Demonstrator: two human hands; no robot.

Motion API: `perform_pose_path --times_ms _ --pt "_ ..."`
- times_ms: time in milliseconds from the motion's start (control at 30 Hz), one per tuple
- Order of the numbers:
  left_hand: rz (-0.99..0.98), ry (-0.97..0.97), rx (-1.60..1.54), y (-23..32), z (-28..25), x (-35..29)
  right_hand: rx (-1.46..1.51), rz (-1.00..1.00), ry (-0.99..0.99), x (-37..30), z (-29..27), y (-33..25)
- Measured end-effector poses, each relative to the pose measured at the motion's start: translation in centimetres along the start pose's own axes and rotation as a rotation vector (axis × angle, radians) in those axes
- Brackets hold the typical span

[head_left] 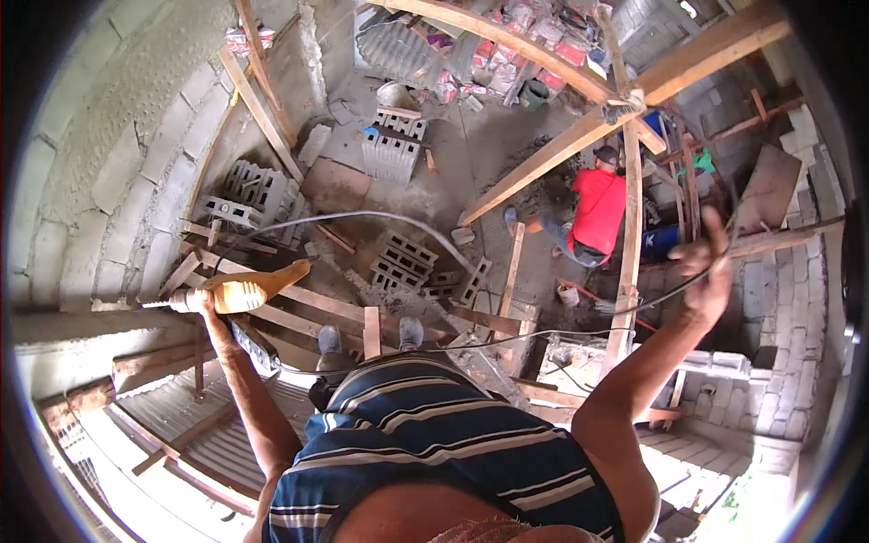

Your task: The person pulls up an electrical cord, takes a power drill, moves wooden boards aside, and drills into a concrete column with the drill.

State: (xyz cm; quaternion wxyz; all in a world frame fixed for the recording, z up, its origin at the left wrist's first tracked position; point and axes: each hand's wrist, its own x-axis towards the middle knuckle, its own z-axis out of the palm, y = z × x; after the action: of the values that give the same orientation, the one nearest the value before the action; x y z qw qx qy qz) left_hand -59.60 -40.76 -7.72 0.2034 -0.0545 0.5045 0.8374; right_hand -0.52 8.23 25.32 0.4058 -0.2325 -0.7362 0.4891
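Observation:
My left hand (214,306) is closed around a yellow power drill (243,291), held out to the left. Its narrow front end points at the grey wall beam (86,326); I cannot tell whether the tip touches. A dark and silver boxy thing (255,347) is beside my left wrist. Out to the right, my right hand (706,276) is raised and slightly blurred. A dark cable (507,341) runs across my front up to this hand, whose fingers seem curled on it, one finger sticking up.
Below are wooden planks (312,312), stacked hollow blocks (403,262) and more blocks (394,145). Timber beams (543,163) cross at the upper right. A person in a red shirt (599,208) crouches on the floor below. Corrugated sheet (290,412) lies at lower left.

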Motion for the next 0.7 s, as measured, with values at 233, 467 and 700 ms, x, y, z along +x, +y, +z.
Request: perform_pose_path --times_ms 233,467,700 --pt "0.126 -0.133 0.274 -1.3 2.8 1.6 0.649 0.625 0.120 7.3 12.2 13.8" --pt "0.008 -0.242 0.004 0.7 12.2 -4.6 0.358 0.490 0.127 7.5 15.6 13.0" --pt "-0.013 -0.157 0.145 -0.2 11.0 -3.5 0.297 0.199 -0.100 0.7 17.9 6.6"
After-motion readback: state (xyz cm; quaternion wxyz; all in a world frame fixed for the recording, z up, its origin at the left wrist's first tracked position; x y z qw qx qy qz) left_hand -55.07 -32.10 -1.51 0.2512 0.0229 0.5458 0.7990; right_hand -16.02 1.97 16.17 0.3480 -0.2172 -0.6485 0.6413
